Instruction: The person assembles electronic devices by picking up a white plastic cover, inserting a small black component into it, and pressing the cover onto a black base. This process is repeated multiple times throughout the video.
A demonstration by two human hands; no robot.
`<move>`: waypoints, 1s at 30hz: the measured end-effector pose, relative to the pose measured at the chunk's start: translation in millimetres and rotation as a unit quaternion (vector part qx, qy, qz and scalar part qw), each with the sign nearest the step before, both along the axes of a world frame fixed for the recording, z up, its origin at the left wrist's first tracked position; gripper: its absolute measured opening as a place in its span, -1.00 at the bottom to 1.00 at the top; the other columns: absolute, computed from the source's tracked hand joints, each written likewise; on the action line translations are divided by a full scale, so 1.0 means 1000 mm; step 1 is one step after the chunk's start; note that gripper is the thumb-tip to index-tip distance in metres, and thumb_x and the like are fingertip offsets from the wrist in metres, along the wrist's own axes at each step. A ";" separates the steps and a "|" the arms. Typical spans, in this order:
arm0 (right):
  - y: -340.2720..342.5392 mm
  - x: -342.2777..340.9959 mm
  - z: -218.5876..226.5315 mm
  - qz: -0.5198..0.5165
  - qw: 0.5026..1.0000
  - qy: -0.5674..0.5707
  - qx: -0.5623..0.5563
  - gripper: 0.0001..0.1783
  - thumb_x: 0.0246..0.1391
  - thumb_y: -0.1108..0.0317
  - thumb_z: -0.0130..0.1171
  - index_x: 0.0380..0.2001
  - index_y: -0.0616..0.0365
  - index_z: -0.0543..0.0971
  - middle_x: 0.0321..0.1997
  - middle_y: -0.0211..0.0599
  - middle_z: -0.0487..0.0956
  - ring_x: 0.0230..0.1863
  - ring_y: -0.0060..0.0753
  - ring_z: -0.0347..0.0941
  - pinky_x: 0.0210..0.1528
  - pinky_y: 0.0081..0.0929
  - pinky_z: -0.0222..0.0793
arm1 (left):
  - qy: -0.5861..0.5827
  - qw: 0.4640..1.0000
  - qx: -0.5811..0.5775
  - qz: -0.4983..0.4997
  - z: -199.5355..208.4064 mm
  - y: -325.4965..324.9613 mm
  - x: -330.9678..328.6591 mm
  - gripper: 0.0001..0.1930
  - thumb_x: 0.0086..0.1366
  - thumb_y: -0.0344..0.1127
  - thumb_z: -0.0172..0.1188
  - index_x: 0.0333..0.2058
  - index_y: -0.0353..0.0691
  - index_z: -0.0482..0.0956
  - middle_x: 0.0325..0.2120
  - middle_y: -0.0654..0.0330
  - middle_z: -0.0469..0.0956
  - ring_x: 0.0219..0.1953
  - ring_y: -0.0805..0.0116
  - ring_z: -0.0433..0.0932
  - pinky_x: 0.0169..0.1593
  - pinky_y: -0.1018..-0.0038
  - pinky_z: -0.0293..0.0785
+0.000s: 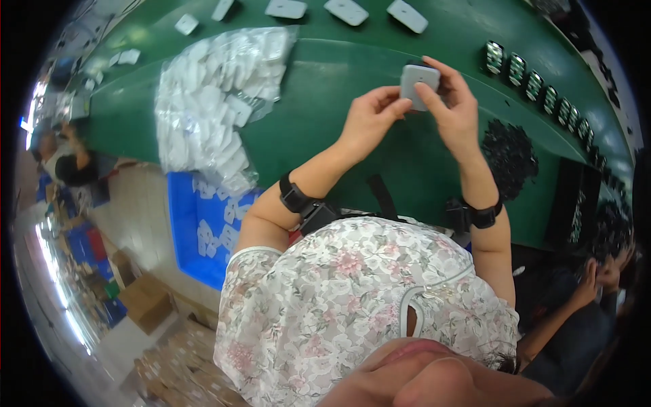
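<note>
Between my two hands, above the green table (319, 102), is a small white plastic casing (411, 83) with rounded corners and a dark edge at its far end. My left hand (371, 121) pinches its near left corner between thumb and fingers. My right hand (453, 108) wraps its right side, the thumb pressed on the white face. What lies under the casing is hidden by it. To the right of my right hand spreads a pile of small black parts (508, 159). Left of my hands lie clear plastic bags (210, 102) full of white covers.
Several white casings (346, 11) lie in a row along the far side. Green circuit-board units (517, 69) line the right side. A blue bin (183, 237) with white pieces stands by the table at left. Other people sit at far left and lower right, one with hands (590, 281) showing.
</note>
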State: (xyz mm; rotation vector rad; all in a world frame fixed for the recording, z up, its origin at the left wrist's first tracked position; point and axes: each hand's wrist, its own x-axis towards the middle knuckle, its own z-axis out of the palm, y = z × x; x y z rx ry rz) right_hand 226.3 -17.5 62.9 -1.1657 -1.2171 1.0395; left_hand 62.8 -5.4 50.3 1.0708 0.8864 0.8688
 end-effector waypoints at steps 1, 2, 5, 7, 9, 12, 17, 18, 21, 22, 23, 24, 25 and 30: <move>0.007 0.003 0.002 -0.005 0.999 -0.039 0.021 -0.52 0.09 0.38 0.22 0.10 0.19 0.43 -0.05 -0.31 0.51 -0.06 -0.52 0.42 0.03 -0.55 0.33 | 0.011 0.999 0.049 0.015 -0.005 0.000 -0.006 -0.66 0.25 -0.34 0.19 -0.04 -0.37 0.48 -0.26 0.16 0.60 -0.31 0.47 0.54 -0.22 0.55 0.45; 0.013 0.007 0.005 -0.011 0.996 -0.079 0.041 -0.52 0.09 0.37 0.22 0.10 0.18 0.44 -0.06 -0.32 0.51 -0.06 -0.53 0.42 0.03 -0.56 0.33 | 0.023 0.995 0.097 0.029 -0.009 -0.001 -0.013 -0.67 0.24 -0.35 0.19 -0.04 -0.34 0.49 -0.26 0.16 0.60 -0.31 0.46 0.54 -0.22 0.53 0.45; 0.037 0.036 0.012 -0.013 0.985 -0.170 0.022 -0.53 0.10 0.31 0.20 0.10 0.11 0.47 -0.10 -0.36 0.54 -0.10 -0.54 0.43 0.02 -0.58 0.32 | 0.221 0.921 0.288 0.142 0.015 -0.001 -0.055 -0.72 0.22 -0.37 0.20 -0.09 -0.28 0.50 -0.29 0.17 0.58 -0.32 0.37 0.55 -0.23 0.48 0.45; 0.054 0.052 0.011 0.000 0.967 -0.254 0.012 -0.52 0.08 0.31 0.21 0.10 0.07 0.46 -0.12 -0.35 0.55 -0.11 -0.50 0.44 0.01 -0.55 0.33 | 0.369 0.796 0.415 0.242 0.013 0.005 -0.100 -0.84 0.21 -0.43 0.16 -0.22 -0.26 0.51 -0.39 0.13 0.53 -0.37 0.20 0.50 -0.26 0.37 0.42; 0.069 0.069 0.003 -0.001 0.966 -0.259 -0.006 -0.54 0.08 0.32 0.21 0.08 0.07 0.47 -0.12 -0.33 0.55 -0.10 -0.48 0.45 0.01 -0.53 0.33 | 0.492 0.730 0.371 0.297 0.014 0.008 -0.139 -0.79 0.12 -0.49 0.18 -0.22 -0.28 0.50 -0.31 0.09 0.50 -0.26 0.10 0.47 -0.13 0.29 0.38; 0.095 0.088 -0.011 -0.001 0.952 -0.304 -0.026 -0.61 0.09 0.32 0.20 0.01 0.11 0.48 -0.14 -0.27 0.56 -0.11 -0.43 0.47 -0.02 -0.49 0.36 | 0.638 0.580 0.428 0.272 0.015 0.019 -0.177 -0.71 0.05 -0.48 0.23 -0.20 -0.26 0.51 -0.22 0.11 0.48 -0.14 0.08 0.43 -0.07 0.25 0.35; 0.121 0.101 -0.009 0.062 0.910 -0.406 -0.058 -0.66 0.06 0.33 0.20 -0.09 0.21 0.51 -0.20 -0.24 0.60 -0.18 -0.41 0.50 -0.07 -0.49 0.38 | 0.690 0.543 0.432 0.206 0.011 0.041 -0.187 -0.64 0.00 -0.34 0.33 -0.16 -0.15 0.58 -0.20 0.14 0.50 -0.12 0.08 0.41 -0.02 0.27 0.34; 0.124 0.103 -0.014 0.059 0.907 -0.414 -0.044 -0.67 0.05 0.33 0.19 -0.11 0.21 0.53 -0.21 -0.24 0.60 -0.19 -0.40 0.50 -0.08 -0.48 0.38 | 0.703 0.533 0.427 0.197 0.010 0.045 -0.185 -0.65 -0.01 -0.31 0.34 -0.17 -0.13 0.60 -0.22 0.15 0.51 -0.13 0.08 0.42 -0.03 0.28 0.35; 0.133 0.121 -0.034 0.058 0.892 -0.448 -0.013 -0.67 0.02 0.30 0.16 -0.13 0.18 0.56 -0.21 -0.16 0.60 -0.20 -0.23 0.51 -0.10 -0.38 0.39 | 0.697 0.536 0.433 0.197 0.004 0.051 -0.190 -0.73 0.02 -0.30 0.32 -0.24 -0.12 0.64 -0.27 0.18 0.53 -0.18 0.12 0.44 -0.07 0.28 0.36; 0.136 0.121 -0.036 0.060 0.893 -0.445 -0.007 -0.68 0.02 0.29 0.16 -0.14 0.16 0.57 -0.21 -0.16 0.61 -0.19 -0.20 0.52 -0.10 -0.36 0.40 | 0.694 0.533 0.443 0.194 0.003 0.051 -0.194 -0.75 0.04 -0.30 0.31 -0.24 -0.12 0.65 -0.28 0.18 0.53 -0.18 0.12 0.44 -0.07 0.28 0.36; 0.139 0.126 -0.046 0.044 0.901 -0.430 0.009 -0.71 0.02 0.31 0.18 -0.17 0.16 0.58 -0.27 -0.21 0.60 -0.24 -0.27 0.51 -0.15 -0.38 0.40 | 0.688 0.532 0.455 0.191 0.001 0.052 -0.195 -0.76 0.06 -0.31 0.30 -0.24 -0.13 0.65 -0.28 0.18 0.53 -0.19 0.12 0.44 -0.08 0.28 0.36; 0.139 0.119 -0.036 0.057 0.905 -0.421 -0.024 -0.64 -0.02 0.24 0.20 -0.16 0.20 0.57 -0.25 -0.11 0.59 -0.18 -0.14 0.50 -0.10 -0.32 0.40 | 0.679 0.550 0.448 0.190 0.000 0.052 -0.198 -0.77 0.08 -0.32 0.29 -0.24 -0.14 0.65 -0.28 0.17 0.53 -0.18 0.11 0.43 -0.07 0.29 0.35; 0.139 0.114 -0.025 0.072 0.908 -0.409 -0.056 -0.56 -0.05 0.17 0.23 -0.14 0.25 0.55 -0.22 0.00 0.58 -0.12 -0.01 0.50 -0.05 -0.25 0.40 | 0.671 0.568 0.438 0.189 -0.001 0.051 -0.199 -0.78 0.09 -0.33 0.28 -0.24 -0.16 0.65 -0.28 0.16 0.53 -0.17 0.11 0.43 -0.06 0.30 0.35; 0.106 0.124 -0.009 -0.071 0.908 -0.404 0.083 -0.60 -0.03 0.24 0.24 -0.15 0.28 0.54 -0.23 -0.04 0.58 -0.19 -0.06 0.52 -0.13 -0.28 0.42 | 0.643 0.609 0.438 0.153 -0.001 0.053 -0.206 -0.78 0.12 -0.34 0.27 -0.24 -0.22 0.64 -0.25 0.13 0.55 -0.14 0.09 0.44 -0.02 0.30 0.33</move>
